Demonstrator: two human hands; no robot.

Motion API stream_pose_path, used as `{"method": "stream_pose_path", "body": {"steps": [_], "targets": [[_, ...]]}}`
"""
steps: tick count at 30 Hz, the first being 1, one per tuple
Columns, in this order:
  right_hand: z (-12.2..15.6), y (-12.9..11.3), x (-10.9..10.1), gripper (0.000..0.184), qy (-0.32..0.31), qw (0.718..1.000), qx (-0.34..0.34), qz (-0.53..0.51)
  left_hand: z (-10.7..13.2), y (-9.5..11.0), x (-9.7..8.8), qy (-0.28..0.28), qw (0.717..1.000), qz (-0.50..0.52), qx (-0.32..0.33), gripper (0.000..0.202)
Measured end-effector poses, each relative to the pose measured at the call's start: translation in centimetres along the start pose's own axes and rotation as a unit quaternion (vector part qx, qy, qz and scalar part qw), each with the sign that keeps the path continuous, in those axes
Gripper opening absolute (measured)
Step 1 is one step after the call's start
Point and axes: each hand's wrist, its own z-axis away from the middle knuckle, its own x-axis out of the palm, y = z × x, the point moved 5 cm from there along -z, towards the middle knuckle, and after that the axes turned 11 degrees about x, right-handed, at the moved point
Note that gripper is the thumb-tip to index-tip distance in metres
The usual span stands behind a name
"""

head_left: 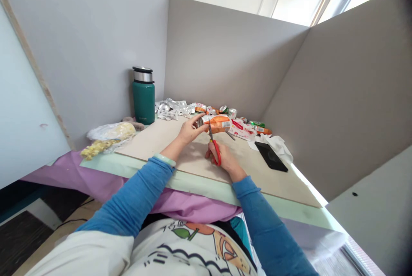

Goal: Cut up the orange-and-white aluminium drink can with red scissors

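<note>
My left hand [191, 129] is closed round the left end of an orange and white drink can [220, 124], which lies on its side just above the board. In my right hand [222, 156] is a pair of scissors [216, 152] with red handles, its fingers wrapped through and round them. The blades point up and reach the can's side near my left fingertips. Whether the blades cut into the metal I cannot tell. A thin dark tool [230, 135] rests on the board beside the can, partly hidden.
Along the back lie crushed cans and silvery scraps [174, 108]. A green bottle [143, 98] stands at the back left, near a plastic bag [111, 131]. To the right are a black phone [271, 156] and white tissue [280, 147]. Grey partitions [225, 53] enclose the table.
</note>
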Motion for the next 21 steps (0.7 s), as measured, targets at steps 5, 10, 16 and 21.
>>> {"method": "stream_pose_path", "body": {"steps": [5,10,16,21], "targets": [[0.01,-0.03,-0.03,0.042,-0.002,1.000,-0.007,-0.002,-0.04,-0.14,0.01,0.006,1.000,-0.006,0.008,0.059],[0.11,-0.10,-0.05,0.042,-0.003,1.000,-0.014,-0.003,-0.11,-0.55,0.22,-0.012,0.999,0.044,-0.008,0.065],[0.05,-0.06,-0.04,0.040,-0.005,1.000,-0.009,-0.007,-0.10,-0.37,0.19,-0.013,0.999,0.041,-0.013,0.066],[0.04,-0.02,-0.03,0.039,-0.007,1.000,-0.010,-0.011,-0.08,-0.10,0.03,0.004,1.000,0.005,0.002,0.061]]}}
